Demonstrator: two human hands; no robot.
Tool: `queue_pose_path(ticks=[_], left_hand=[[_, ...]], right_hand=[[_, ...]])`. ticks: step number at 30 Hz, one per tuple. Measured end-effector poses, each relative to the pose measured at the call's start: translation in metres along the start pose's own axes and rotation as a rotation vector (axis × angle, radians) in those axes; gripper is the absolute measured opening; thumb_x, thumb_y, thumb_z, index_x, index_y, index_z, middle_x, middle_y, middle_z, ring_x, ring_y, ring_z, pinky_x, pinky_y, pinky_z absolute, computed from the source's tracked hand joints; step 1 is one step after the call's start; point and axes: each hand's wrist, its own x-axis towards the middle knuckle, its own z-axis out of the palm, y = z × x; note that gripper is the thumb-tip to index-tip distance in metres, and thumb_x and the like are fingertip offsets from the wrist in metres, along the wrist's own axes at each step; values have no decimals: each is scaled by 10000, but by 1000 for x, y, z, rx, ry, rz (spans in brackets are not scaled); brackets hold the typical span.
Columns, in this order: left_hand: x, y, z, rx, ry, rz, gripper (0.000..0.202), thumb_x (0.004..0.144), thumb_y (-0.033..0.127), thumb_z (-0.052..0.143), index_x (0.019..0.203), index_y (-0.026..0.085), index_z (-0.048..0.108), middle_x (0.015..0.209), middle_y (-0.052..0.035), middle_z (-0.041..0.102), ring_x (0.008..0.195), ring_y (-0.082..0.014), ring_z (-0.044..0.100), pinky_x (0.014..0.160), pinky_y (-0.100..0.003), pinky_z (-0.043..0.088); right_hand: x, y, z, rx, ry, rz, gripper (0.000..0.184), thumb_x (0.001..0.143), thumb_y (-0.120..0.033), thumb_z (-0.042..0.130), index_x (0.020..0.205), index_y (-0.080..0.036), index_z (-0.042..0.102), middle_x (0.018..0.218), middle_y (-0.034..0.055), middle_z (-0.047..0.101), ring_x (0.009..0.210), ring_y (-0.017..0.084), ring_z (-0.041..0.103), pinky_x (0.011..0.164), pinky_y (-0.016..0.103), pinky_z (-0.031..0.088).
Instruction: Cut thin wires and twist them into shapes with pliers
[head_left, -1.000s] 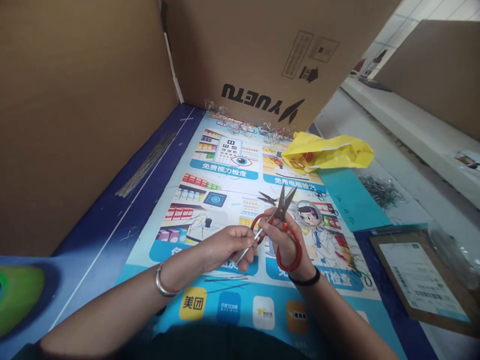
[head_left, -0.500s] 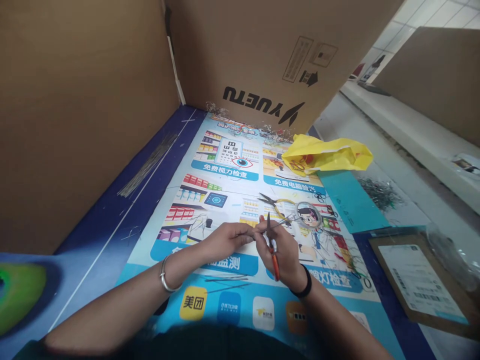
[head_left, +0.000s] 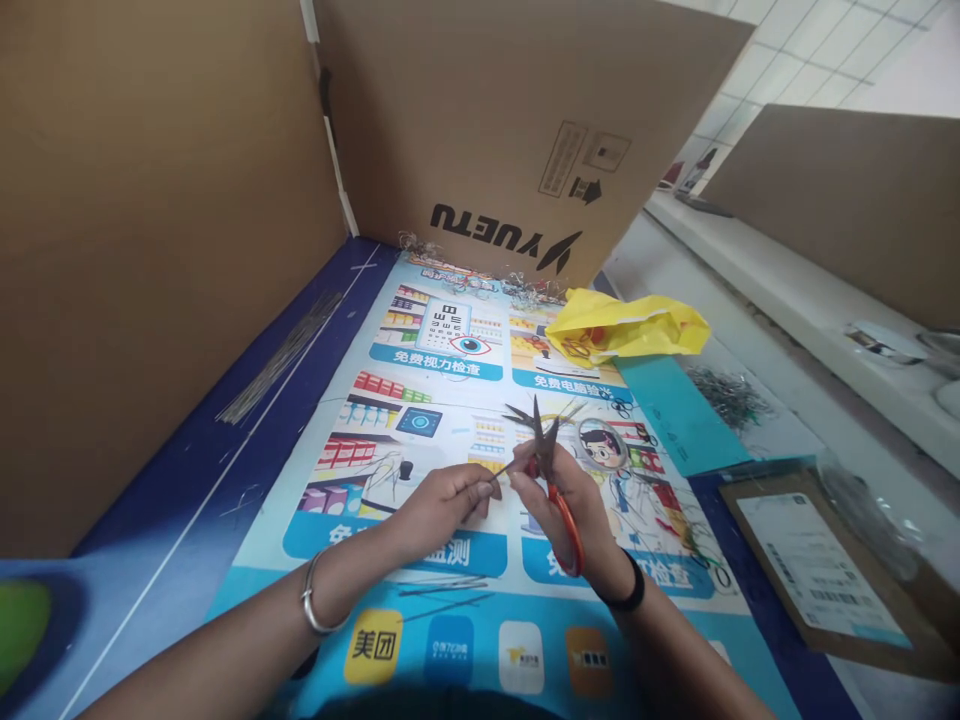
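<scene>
Near the middle of the poster, my left hand [head_left: 454, 505] pinches a few thin wires [head_left: 504, 470] between thumb and fingers. They slant up and right toward my right hand, where their far ends are partly hidden. A pair of orange-handled scissors [head_left: 564, 510] sits in my right hand [head_left: 589, 500], its blades spread and pointing away from me. The fingers are wrapped around the handle. Just beyond them lie pliers [head_left: 519, 413] with yellow handles, mostly covered by the hand and scissors. Several loose wires [head_left: 442, 590] rest on the poster close to my body.
A printed poster [head_left: 420, 395] covers the work surface, with tall cardboard walls [head_left: 480, 120] left and behind. Bundled wires [head_left: 281, 360] lie left. A yellow bag [head_left: 637, 325], wire scraps [head_left: 724, 395] and a labelled brown packet [head_left: 825, 570] are on the right.
The scissors' blades have spread apart. My hands have drawn slightly apart, and the wire ends have shifted. The camera view has tilted and shifted a little.
</scene>
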Motion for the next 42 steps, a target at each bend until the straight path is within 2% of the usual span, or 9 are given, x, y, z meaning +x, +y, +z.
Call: queue_pose_path(ticks=[7,15,18,22,31,36,42], left_hand=[[2,1,-1,-211,10,-127,295,844,420,465,806,148,573,582,42,440,464,-68,302,452,-206,218],[-1,3,2,-411,-13,-183,273,833,412,511,931,161,549,590,54,431,440,-44,236,430,-197,164],[-1,5,3,-419,-11,-198,271,834,412,511,941,165,547,578,59,426,430,-42,215,426,-199,153],[-1,7,4,-342,11,-195,310,821,427,525,986,166,558,590,53,453,438,-47,257,430,-198,176],[-2,5,2,-182,10,-139,306,819,413,537,996,166,572,587,48,481,472,-60,304,466,-200,216],[-1,1,4,-175,-2,-157,292,820,404,533,998,173,548,588,55,477,477,-61,314,477,-201,226],[-2,7,6,-199,2,-185,329,799,432,536,985,160,534,572,56,471,471,-64,316,477,-207,227]], right_hand=[[-10,9,-22,44,-278,89,219,870,-365,474,989,-182,488,773,12,568,642,121,530,588,226,427],[-28,14,-32,-27,-403,186,206,884,-383,445,937,-189,488,747,1,559,649,121,515,588,223,386],[-29,13,-32,-38,-426,198,224,889,-401,435,953,-195,496,730,-5,562,631,119,517,577,219,377],[-25,9,-30,-44,-466,165,253,883,-428,440,950,-191,498,748,4,574,644,126,524,584,221,372],[-17,6,-23,-70,-510,96,271,878,-449,424,812,-187,447,723,6,533,626,123,481,561,219,338],[-16,9,-22,-71,-506,70,291,881,-469,414,797,-190,428,713,-4,510,622,117,467,561,217,330],[-14,10,-23,-53,-520,60,282,882,-457,421,786,-193,418,707,-12,504,613,111,462,551,213,322]])
